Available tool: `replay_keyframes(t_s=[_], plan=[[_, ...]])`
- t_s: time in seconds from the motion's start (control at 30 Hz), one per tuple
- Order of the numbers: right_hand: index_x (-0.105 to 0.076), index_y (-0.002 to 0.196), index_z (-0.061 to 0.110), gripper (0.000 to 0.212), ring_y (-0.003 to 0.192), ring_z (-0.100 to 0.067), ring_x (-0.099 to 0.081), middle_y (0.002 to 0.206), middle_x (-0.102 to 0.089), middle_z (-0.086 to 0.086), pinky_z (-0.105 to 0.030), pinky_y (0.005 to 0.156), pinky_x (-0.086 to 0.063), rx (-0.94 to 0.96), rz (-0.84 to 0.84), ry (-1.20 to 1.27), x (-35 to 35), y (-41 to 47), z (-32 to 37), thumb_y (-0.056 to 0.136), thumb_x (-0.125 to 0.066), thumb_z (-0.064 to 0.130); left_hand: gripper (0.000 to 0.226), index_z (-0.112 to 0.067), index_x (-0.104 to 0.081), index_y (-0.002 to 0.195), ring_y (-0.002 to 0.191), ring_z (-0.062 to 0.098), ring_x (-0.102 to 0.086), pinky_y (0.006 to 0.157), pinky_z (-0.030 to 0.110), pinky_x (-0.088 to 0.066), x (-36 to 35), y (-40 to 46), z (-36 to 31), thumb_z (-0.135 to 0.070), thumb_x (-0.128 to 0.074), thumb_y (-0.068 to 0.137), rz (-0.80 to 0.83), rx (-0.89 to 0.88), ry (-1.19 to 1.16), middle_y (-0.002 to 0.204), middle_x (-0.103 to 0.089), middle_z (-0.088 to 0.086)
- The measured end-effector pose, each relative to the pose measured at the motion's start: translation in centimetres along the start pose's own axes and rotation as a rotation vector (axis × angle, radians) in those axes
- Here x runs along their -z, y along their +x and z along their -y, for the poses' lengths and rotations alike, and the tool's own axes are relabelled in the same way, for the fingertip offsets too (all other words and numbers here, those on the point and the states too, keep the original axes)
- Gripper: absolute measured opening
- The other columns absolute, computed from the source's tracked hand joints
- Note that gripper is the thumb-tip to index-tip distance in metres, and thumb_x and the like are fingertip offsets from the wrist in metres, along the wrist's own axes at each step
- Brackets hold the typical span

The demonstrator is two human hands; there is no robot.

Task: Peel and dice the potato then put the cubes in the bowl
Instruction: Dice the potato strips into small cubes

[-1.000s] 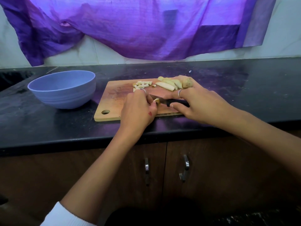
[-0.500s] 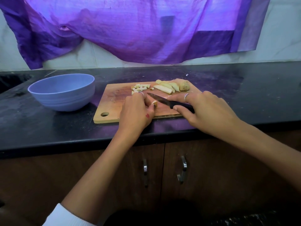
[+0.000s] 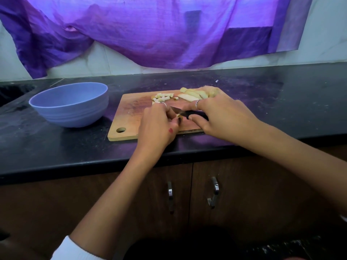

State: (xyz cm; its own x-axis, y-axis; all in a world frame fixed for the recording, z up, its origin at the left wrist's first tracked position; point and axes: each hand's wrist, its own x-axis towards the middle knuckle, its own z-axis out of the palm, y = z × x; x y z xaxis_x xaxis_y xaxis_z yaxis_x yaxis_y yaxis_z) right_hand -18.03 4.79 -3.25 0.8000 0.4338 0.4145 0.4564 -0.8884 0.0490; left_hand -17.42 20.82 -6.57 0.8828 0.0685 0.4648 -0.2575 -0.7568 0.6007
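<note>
On the cutting board (image 3: 131,117) my left hand (image 3: 157,124) pinches a potato strip (image 3: 178,115). My right hand (image 3: 221,117) grips the knife (image 3: 187,113). I should keep fingertips back and cut evenly.

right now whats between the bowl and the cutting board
Nothing: the head view shows only a bare strip of black countertop between the blue bowl and the wooden cutting board.

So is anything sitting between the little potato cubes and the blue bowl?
Nothing visible. The potato cubes lie on the cutting board; only bare board and dark countertop separate them from the blue bowl to the left.
</note>
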Motion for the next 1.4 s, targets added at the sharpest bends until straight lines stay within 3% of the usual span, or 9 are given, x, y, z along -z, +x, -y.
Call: replay_keyframes(t_s=[0.13, 0.3, 0.37, 0.47, 0.6, 0.73, 1.03, 1.2, 1.4], plan=[[-0.058, 0.122, 0.034, 0.037, 0.102, -0.029, -0.060, 0.108, -0.067, -0.005, -0.046, 0.083, -0.051, -0.006, 0.040, 0.011, -1.0, 0.3, 0.1, 0.092, -0.042, 0.048, 0.007, -0.018, -0.072, 0.084, 0.080, 0.018, -0.063, 0.073, 0.039, -0.055, -0.4, 0.2, 0.3, -0.023, -0.067, 0.085, -0.016, 0.017, 0.018, 0.083, -0.068, 0.002], [-0.055, 0.127, 0.037, 0.035, 0.114, -0.024, -0.055, 0.121, -0.063, -0.001, -0.037, 0.085, -0.049, 0.022, 0.017, -0.039, -0.3, -1.6, -0.1, 0.095, -0.043, 0.045, 0.009, -0.015, -0.070, 0.082, 0.079, 0.017, -0.061, 0.073, 0.035, -0.053, -0.4, 0.1, 0.0, -0.023, -0.067, 0.085, -0.032, 0.021, 0.045, 0.084, -0.067, 0.003], [-0.048, 0.133, 0.043, 0.036, 0.122, -0.018, -0.049, 0.131, -0.055, 0.004, -0.022, 0.077, -0.034, 0.042, 0.009, -0.080, 0.8, -2.7, 0.1, 0.097, -0.041, 0.043, 0.009, -0.015, -0.070, 0.081, 0.078, 0.017, -0.062, 0.073, 0.035, -0.053, -0.3, 0.0, -0.1, -0.021, -0.067, 0.086, -0.037, 0.004, 0.044, 0.082, -0.068, 0.003], [-0.046, 0.134, 0.045, 0.036, 0.125, -0.014, -0.042, 0.132, -0.054, 0.007, -0.018, 0.067, -0.008, 0.025, -0.014, -0.139, 2.1, -3.7, 0.6, 0.099, -0.039, 0.043, 0.011, -0.013, -0.070, 0.080, 0.077, 0.018, -0.062, 0.073, 0.037, -0.054, -0.2, -0.2, -0.1, -0.021, -0.067, 0.086, -0.028, -0.010, 0.032, 0.079, -0.068, 0.003], [-0.052, 0.130, 0.040, 0.035, 0.109, -0.020, -0.056, 0.125, -0.059, 0.003, -0.026, 0.069, -0.032, -0.124, -0.042, -0.040, 1.2, -3.2, 0.5, 0.097, -0.042, 0.044, 0.014, -0.011, -0.068, 0.080, 0.077, 0.019, -0.061, 0.073, 0.036, -0.052, -0.2, -0.5, -0.1, -0.022, -0.066, 0.087, -0.038, -0.026, 0.046, 0.077, -0.066, 0.003], [-0.057, 0.128, 0.036, 0.035, 0.107, -0.021, -0.058, 0.118, -0.062, -0.001, -0.036, 0.079, -0.052, -0.115, -0.077, 0.086, 0.5, -2.7, 1.1, 0.095, -0.046, 0.043, 0.013, -0.010, -0.068, 0.080, 0.075, 0.018, -0.061, 0.071, 0.034, -0.049, 0.1, -0.8, -0.3, -0.019, -0.064, 0.087, -0.040, -0.049, 0.051, 0.076, -0.066, 0.003], [-0.059, 0.125, 0.034, 0.034, 0.106, -0.022, -0.059, 0.119, -0.061, -0.004, -0.035, 0.078, -0.052, -0.098, -0.057, 0.072, 0.8, -2.7, 1.2, 0.095, -0.047, 0.043, 0.007, -0.012, -0.068, 0.083, 0.065, 0.009, -0.055, 0.057, 0.014, -0.036, 0.3, -1.4, -0.2, -0.015, -0.064, 0.088, -0.079, -0.048, 0.026, 0.075, -0.063, -0.003], [-0.057, 0.128, 0.036, 0.033, 0.105, -0.023, -0.059, 0.125, -0.059, -0.005, -0.030, 0.071, -0.041, -0.085, -0.004, 0.077, 1.5, -2.2, 1.2, 0.096, -0.047, 0.042, 0.008, -0.012, -0.071, 0.088, 0.069, 0.006, -0.056, 0.066, 0.017, -0.041, 0.3, -1.2, -0.3, -0.010, -0.064, 0.088, -0.056, -0.057, 0.016, 0.083, -0.067, -0.001], [-0.062, 0.123, 0.033, 0.032, 0.112, -0.025, -0.055, 0.121, -0.061, -0.005, -0.033, 0.085, -0.046, -0.086, 0.022, 0.125, 1.0, -0.3, 0.9, 0.093, -0.053, 0.037, 0.008, -0.011, -0.071, 0.090, 0.075, 0.013, -0.057, 0.070, 0.023, -0.045, 0.3, -1.0, -0.1, -0.012, -0.064, 0.087, -0.047, -0.059, 0.046, 0.085, -0.068, 0.003]])
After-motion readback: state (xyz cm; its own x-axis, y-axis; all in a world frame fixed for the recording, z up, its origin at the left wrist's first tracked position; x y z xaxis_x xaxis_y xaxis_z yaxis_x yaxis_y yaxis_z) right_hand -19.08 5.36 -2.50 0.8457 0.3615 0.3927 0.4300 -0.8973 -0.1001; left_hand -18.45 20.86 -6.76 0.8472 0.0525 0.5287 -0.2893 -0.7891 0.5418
